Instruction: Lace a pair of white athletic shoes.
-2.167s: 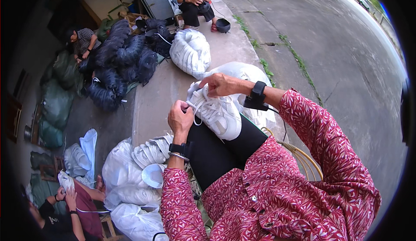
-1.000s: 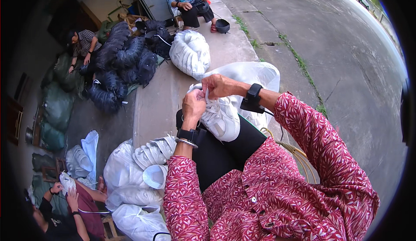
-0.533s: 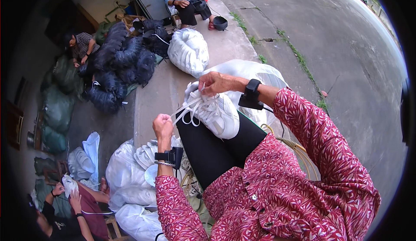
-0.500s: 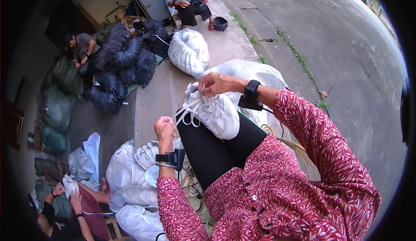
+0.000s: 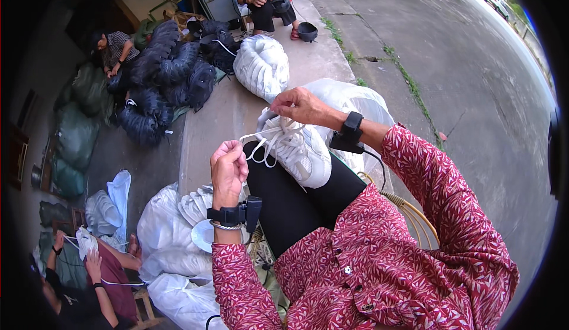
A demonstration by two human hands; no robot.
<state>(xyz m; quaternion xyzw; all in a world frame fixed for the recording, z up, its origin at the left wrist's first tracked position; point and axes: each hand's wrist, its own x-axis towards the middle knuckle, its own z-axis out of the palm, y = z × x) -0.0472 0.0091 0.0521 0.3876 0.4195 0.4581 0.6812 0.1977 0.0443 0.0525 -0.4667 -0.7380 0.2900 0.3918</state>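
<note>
A white sneaker [image 5: 302, 155] rests on my black-trousered lap, toe toward me, its collar facing away. White shoelaces [image 5: 269, 152] criss-cross its front and hang in loose loops on its left side. My left hand [image 5: 228, 169] is closed in a pinch on a lace left of the sneaker, and the lace stretches across to the shoe. Over the shoe's collar and tongue, my right hand [image 5: 302, 106] is pinched shut on the lacing; its fingertips partly hide what they grip. Both wrists carry black strapped devices.
White bundles of shoe parts [image 5: 261, 68] and clear plastic bags [image 5: 178, 235] lie ahead and to the left. Dark bundles [image 5: 166, 75] are piled further off. Three other people work nearby, one seated by a black bowl [image 5: 307, 32]. A yellowish hose [image 5: 415, 211] and cable run at my right.
My right hand has lifted slightly off the shoe's top and moved right. My left hand has risen a little, its lace now running more level. The view has shifted slightly.
</note>
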